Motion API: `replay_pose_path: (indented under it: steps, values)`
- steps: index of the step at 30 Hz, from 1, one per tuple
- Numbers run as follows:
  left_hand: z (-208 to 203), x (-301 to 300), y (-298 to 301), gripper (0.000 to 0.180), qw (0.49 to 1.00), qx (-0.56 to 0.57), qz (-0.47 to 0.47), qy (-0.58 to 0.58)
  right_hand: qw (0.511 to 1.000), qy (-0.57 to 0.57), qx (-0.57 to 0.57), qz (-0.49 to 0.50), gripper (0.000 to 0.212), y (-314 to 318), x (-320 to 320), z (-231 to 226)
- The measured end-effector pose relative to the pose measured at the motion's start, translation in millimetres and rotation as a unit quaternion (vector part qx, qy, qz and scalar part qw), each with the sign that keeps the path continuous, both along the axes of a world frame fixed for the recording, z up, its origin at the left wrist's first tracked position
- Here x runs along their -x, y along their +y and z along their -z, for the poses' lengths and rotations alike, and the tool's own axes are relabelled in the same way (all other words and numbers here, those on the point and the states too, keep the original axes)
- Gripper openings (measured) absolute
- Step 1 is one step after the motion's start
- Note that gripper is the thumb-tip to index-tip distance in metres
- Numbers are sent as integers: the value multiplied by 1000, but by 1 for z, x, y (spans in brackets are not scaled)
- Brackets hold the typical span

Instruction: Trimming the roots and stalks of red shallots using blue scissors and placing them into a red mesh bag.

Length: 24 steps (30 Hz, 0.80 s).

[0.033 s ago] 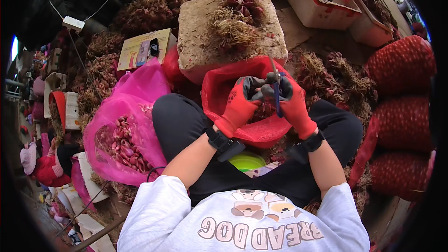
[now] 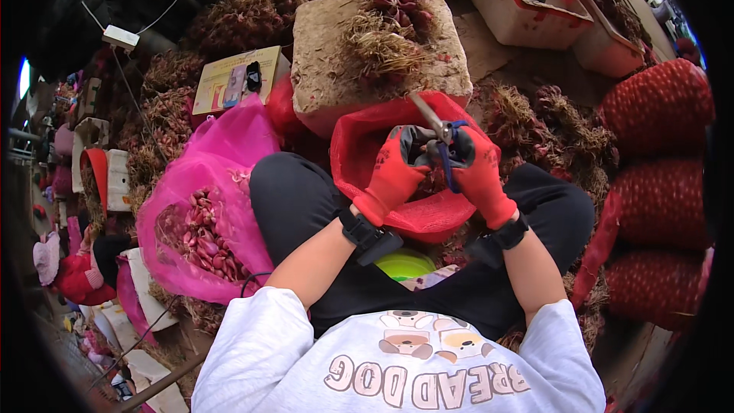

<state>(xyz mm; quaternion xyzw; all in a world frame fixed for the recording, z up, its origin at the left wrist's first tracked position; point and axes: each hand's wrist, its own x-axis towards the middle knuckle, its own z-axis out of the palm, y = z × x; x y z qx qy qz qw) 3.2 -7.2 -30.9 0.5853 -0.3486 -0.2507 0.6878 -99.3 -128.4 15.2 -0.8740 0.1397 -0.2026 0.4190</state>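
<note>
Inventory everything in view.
scissors: 1, blue handles, right grip
net: 1, red, between knees
block: 1, beige, beyond net
bunches: many, reddish, on block and around
bag: 1, pink, by left knee
loose bulbs: many, pink, in bag
carton: 1, yellow, left of block
boxes: 2, white, upper right
sacks: 3, red, right edge
basin: 1, green, between thighs
power strip: 1, white, upper left
worker: 1, red top, far left
clutter: uncounted, mixed, far left
wristbands: 2, black, wrists
left grip: 1, red glove, over net
right grip: 1, red glove, on scissors

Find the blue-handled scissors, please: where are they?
In the head view, the blue-handled scissors are just right of centre, in the person's gloved right hand, over the open red mesh bag, blades pointing toward the pale block.
</note>
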Motion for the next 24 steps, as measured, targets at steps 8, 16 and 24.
replay_pose_path:
  steps: [8, 16, 24]
  values:
    - [-19, 10, 1, 28, 992, -64, -57, -88, 912, -97, -395, 51, 26, 7, -1, 20]
    - [-8, 1, 3, 29, 992, -113, -47, -9, 988, -124, 87, 11, 28, 7, -5, 25]
    - [-11, -5, -2, 33, 876, 107, 91, 461, 985, -136, -104, 24, 29, 9, -3, 23]
